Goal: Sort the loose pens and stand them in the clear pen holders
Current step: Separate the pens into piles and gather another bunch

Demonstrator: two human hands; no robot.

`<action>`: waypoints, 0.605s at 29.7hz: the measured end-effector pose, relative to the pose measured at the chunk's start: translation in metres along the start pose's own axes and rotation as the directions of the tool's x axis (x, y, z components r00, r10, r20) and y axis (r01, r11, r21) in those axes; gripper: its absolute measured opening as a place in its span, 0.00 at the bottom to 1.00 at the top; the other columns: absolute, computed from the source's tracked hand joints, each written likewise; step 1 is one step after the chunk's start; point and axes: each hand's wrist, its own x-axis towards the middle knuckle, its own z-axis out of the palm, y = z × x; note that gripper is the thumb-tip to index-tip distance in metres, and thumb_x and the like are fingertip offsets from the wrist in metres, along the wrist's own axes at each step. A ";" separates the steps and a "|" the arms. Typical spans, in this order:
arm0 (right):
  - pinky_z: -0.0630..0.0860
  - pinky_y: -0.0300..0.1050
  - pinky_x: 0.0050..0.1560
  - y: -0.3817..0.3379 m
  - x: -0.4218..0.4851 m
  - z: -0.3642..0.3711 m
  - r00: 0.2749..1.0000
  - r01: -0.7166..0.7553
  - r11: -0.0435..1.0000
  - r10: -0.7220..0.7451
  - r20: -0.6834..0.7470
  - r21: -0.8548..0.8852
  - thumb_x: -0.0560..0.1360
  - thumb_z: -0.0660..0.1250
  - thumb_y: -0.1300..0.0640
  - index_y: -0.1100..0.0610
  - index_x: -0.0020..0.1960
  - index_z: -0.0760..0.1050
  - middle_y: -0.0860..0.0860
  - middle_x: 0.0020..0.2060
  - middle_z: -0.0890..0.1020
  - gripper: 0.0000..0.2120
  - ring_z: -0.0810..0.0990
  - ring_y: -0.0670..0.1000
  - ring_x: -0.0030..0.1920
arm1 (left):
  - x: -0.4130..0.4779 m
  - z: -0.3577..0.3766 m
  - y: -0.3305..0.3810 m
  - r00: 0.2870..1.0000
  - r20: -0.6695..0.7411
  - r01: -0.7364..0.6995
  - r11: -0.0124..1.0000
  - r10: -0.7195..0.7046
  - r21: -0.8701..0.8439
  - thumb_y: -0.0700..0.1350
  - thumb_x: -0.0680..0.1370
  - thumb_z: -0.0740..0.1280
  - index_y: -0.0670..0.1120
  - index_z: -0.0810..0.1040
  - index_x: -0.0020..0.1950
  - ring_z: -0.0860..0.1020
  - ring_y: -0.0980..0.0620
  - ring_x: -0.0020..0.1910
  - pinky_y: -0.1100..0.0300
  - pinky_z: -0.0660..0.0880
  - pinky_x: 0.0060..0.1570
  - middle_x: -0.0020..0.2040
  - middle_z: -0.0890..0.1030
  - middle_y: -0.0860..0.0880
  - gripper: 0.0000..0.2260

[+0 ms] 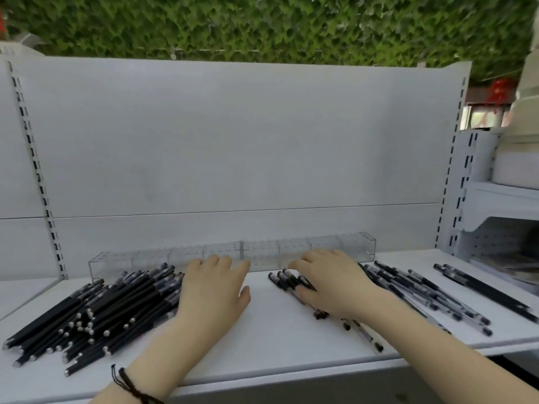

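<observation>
A big heap of black pens point(96, 313) lies on the left of the white shelf point(271, 339). A looser spread of clear-barrelled black pens point(431, 290) lies on the right. A row of clear pen holders point(233, 255) stands along the back, with no pens standing in them. My left hand point(213, 290) lies flat, fingers straight, against the right edge of the heap. My right hand point(329, 281) rests palm down on a few pens point(287, 279) in the middle, fingers slightly bent over them.
A white back panel point(233, 141) rises behind the holders, with slotted uprights at both sides. More white shelving point(501, 199) stands at the right. The shelf's front edge point(262, 377) runs just below my forearms.
</observation>
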 end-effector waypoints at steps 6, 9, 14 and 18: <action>0.68 0.48 0.61 0.087 -0.038 -0.004 0.996 -0.086 0.996 0.086 -0.016 -0.002 0.79 0.56 0.47 0.48 0.70 0.66 0.48 0.61 0.75 0.19 0.73 0.53 0.62 | 0.037 -0.007 0.075 0.998 0.058 -0.019 0.999 0.021 -0.043 0.49 0.63 0.73 0.49 0.80 0.40 0.77 0.44 0.30 0.53 0.71 0.33 0.30 0.78 0.49 0.09; 0.69 0.49 0.60 0.130 -0.054 -0.005 0.993 -0.115 0.992 0.115 0.004 -0.047 0.80 0.55 0.46 0.48 0.70 0.66 0.49 0.60 0.75 0.20 0.73 0.54 0.61 | 0.056 -0.014 0.117 0.993 0.116 -0.010 0.998 0.017 -0.066 0.50 0.65 0.74 0.50 0.81 0.43 0.78 0.45 0.34 0.52 0.73 0.36 0.32 0.79 0.50 0.09; 0.69 0.51 0.61 0.192 -0.078 -0.006 0.990 -0.120 0.992 0.123 0.065 -0.042 0.80 0.56 0.45 0.49 0.71 0.65 0.50 0.63 0.73 0.21 0.72 0.54 0.62 | 0.085 -0.020 0.190 0.995 0.097 0.026 0.999 -0.021 -0.046 0.54 0.81 0.54 0.52 0.69 0.65 0.73 0.46 0.57 0.52 0.66 0.55 0.56 0.78 0.50 0.15; 0.70 0.45 0.53 0.237 -0.093 -0.009 0.991 -0.111 0.994 0.109 0.083 0.018 0.80 0.57 0.44 0.48 0.71 0.65 0.48 0.63 0.73 0.21 0.73 0.51 0.61 | 0.104 -0.021 0.236 0.995 0.094 0.035 0.998 -0.029 -0.060 0.54 0.81 0.54 0.53 0.68 0.67 0.73 0.47 0.57 0.53 0.66 0.54 0.57 0.77 0.50 0.16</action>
